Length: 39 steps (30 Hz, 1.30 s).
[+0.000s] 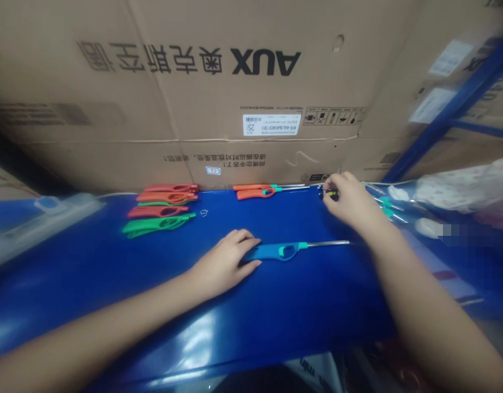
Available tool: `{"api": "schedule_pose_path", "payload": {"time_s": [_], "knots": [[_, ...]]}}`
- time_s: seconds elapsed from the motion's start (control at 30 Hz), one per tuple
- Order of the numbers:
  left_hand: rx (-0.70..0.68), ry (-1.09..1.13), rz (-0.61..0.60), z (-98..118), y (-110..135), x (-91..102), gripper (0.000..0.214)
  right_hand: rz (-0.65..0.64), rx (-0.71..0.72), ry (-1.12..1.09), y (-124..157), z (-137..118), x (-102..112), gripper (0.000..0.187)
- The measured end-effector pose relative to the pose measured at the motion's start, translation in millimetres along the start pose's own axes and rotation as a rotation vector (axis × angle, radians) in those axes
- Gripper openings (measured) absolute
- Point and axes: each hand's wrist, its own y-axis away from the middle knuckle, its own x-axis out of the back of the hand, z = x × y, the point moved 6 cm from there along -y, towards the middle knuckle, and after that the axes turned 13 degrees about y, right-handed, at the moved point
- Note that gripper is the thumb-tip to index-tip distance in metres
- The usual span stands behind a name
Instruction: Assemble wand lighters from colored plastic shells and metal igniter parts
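Note:
A long-nosed blue gas lighter (271,251) lies on the blue tabletop, its metal tube pointing right. Around the rear end of its handle are the fingers and thumb of my left hand (225,262). Farther back and to the right, my right hand (346,197) has its fingers closed at a small black-and-yellow item (330,194), mostly covered by the fingertips; its kind is unclear. Just left of that hand, two orange lighters (251,194) with metal tubes lie side by side against the cardboard.
Several red and green lighter handle shells (159,224) lie at the back left, beside small white bits (204,213). A large cardboard box (186,109) walls off the back. Teal-tipped metal tubes (388,207) and a patterned cloth (464,185) are at right, near a blue post (448,109).

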Motion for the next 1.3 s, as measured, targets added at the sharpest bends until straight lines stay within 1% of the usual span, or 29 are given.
{"api": "schedule_pose_path", "payload": {"time_s": [0.1,0.17,0.23,0.3,0.4,0.5,0.63,0.77,0.83,0.9,1.0,1.07,1.13,1.2,1.3], "knots": [[-0.012,-0.006,-0.007,-1,-2,-0.5,0.034,-0.341,-0.089,0.135,3,14,-23,0.032],[-0.001,0.003,-0.026,-2,-3,2.1,0.031,-0.508,-0.092,0.167,7,21,-33,0.037],[0.008,0.025,-0.033,-5,-6,6.4,0.029,-0.593,-0.06,0.163,9,24,-41,0.04],[0.002,0.055,-0.015,-9,-9,11.8,0.028,-0.638,-0.019,0.151,8,28,-48,0.043],[0.006,0.082,0.044,-22,-16,19.6,0.028,-0.626,0.045,0.119,3,30,-57,0.048],[0.021,0.062,0.093,-39,-25,26.1,0.03,-0.583,0.068,0.101,-2,32,-65,0.049],[0.045,0.023,0.167,-57,-37,37.9,0.031,-0.559,0.009,0.126,-5,37,-69,0.049],[0.057,-0.016,0.233,-66,-54,52.0,0.029,-0.542,-0.051,0.166,-4,36,-67,0.046],[0.058,-0.037,0.255,-70,-66,57.6,0.028,-0.492,-0.061,0.188,-3,29,-65,0.043],[0.059,-0.062,0.274,-74,-79,61.7,0.028,-0.411,-0.034,0.192,-3,16,-61,0.039],[0.066,-0.1,0.297,-84,-98,63.7,0.026,-0.311,0.102,0.139,0,-11,-58,0.035],[0.073,-0.12,0.311,-90,-106,62.7,0.023,-0.281,0.216,0.086,3,-28,-59,0.034],[0.071,-0.136,0.327,-95,-111,60.8,0.024,-0.266,0.295,0.042,7,-42,-60,0.036],[0.06,-0.148,0.347,-98,-113,59.2,0.026,-0.254,0.333,0.017,10,-50,-62,0.039],[0.041,-0.167,0.365,-99,-115,57.7,0.027,-0.252,0.345,0.009,13,-56,-64,0.043]]}}
